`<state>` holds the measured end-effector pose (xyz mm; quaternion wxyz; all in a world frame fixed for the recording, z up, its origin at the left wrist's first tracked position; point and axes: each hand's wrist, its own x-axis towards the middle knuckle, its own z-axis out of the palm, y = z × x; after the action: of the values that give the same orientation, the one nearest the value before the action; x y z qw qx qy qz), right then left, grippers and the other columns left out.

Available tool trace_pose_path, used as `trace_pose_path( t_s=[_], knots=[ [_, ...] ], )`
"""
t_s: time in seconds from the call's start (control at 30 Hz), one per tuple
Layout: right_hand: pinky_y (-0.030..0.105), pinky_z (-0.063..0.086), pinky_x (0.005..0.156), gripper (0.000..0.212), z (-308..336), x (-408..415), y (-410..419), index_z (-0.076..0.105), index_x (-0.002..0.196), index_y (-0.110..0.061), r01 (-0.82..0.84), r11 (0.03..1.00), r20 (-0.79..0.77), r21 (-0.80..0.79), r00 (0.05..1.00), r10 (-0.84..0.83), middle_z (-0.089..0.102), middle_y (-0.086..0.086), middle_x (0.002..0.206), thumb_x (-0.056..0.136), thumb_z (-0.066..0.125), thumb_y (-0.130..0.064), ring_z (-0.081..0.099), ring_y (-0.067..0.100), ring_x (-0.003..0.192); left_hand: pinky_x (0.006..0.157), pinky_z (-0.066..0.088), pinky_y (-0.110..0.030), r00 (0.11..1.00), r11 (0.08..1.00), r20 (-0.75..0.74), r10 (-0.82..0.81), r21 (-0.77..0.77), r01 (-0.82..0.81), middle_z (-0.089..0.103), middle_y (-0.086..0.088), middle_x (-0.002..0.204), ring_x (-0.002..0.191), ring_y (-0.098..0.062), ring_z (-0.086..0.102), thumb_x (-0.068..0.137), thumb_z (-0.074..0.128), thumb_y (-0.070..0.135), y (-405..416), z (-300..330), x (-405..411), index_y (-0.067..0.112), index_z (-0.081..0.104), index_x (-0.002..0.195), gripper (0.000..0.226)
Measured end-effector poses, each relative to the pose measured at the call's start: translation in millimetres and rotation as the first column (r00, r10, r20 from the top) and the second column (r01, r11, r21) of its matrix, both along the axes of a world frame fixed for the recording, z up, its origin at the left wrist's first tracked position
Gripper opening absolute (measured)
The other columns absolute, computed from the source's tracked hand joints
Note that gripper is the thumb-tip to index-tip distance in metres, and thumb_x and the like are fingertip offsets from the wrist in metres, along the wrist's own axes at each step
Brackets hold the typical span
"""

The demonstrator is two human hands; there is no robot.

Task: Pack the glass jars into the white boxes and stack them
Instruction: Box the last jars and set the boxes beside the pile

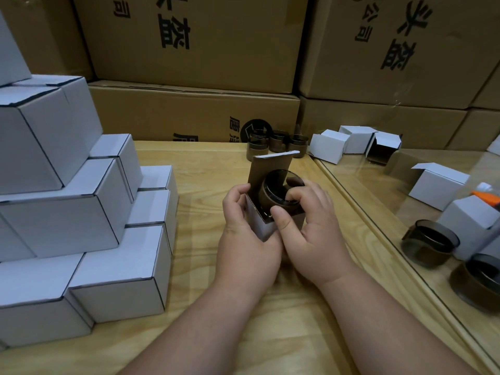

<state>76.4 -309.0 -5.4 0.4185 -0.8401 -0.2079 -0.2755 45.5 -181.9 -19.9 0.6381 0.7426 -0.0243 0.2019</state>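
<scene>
We steadied the white box (266,226) in our left hand (243,234), fingers curled round its side, lid flap up so the mouth stayed clear. Our right hand (311,226) pinched the glass jar (278,190), seemingly half seated in it. Beyond: spare jars (276,143); leftward, the stacked boxes (81,212).

2 bare forearms, no sleeves in view; left hand (244,234) and right hand (315,228) ungloved, without rings or watch.
</scene>
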Motion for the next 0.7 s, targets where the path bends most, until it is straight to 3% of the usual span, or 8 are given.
trace_pose_path(
  t_s=[0.23, 0.43, 0.57, 0.7],
  knots=[
    [0.009, 0.028, 0.097, 0.024, 0.3, 1.2, -0.9, 0.054, 0.089, -0.021, -0.03, 0.997, 0.038, -0.064, 0.999, 0.032, 0.057, -0.005, 0.107, 0.088, 0.059, -0.045, 0.046, 0.018, 0.117, 0.08, 0.062, -0.039, 0.999, 1.0, -0.032, -0.003, -0.009, 0.003, 0.056, 0.034, 0.127, 0.102, -0.012, 0.071, 0.084, 0.078, 0.016, 0.8, -1.0, 1.0, 0.063, 0.026, 0.13, 0.084],
    [0.006, 0.019, 0.104, 0.028, 1.2, 0.6, -0.4, 0.061, 0.086, -0.022, -0.004, 0.997, 0.016, -0.073, 1.0, 0.005, 0.054, -0.001, 0.137, 0.088, 0.058, -0.05, 0.038, 0.016, 0.135, 0.077, 0.063, -0.039, 0.999, 1.0, -0.041, -0.01, -0.02, 0.009, 0.056, 0.038, 0.124, 0.096, -0.009, 0.073, 0.085, 0.079, 0.018, -0.1, 2.0, -0.1, 0.062, 0.027, 0.13, 0.081],
    [0.036, 0.024, 0.111, 0.037, 1.1, 0.4, -0.2, 0.07, 0.079, -0.025, 0.072, 0.989, 0.021, -0.13, 0.997, -0.07, 0.046, 0.001, 0.151, 0.09, 0.052, -0.055, 0.028, 0.02, 0.145, 0.078, 0.06, -0.035, 0.999, 0.998, -0.041, -0.012, -0.058, 0.01, 0.059, 0.035, 0.122, 0.094, -0.009, 0.074, 0.086, 0.08, 0.026, -0.9, 3.4, -0.6, 0.061, 0.028, 0.131, 0.077],
    [0.045, 0.018, 0.117, 0.045, 2.1, -0.3, 0.9, 0.074, 0.076, -0.025, 0.108, 0.984, 0.024, -0.145, 0.994, -0.105, 0.042, -0.002, 0.156, 0.09, 0.047, -0.059, 0.023, 0.021, 0.149, 0.075, 0.059, -0.033, 0.999, 0.997, -0.033, -0.013, -0.077, 0.011, 0.06, 0.033, 0.125, 0.092, -0.01, 0.073, 0.086, 0.079, 0.033, -0.4, 4.5, -1.7, 0.067, 0.027, 0.129, 0.076]
  ],
)
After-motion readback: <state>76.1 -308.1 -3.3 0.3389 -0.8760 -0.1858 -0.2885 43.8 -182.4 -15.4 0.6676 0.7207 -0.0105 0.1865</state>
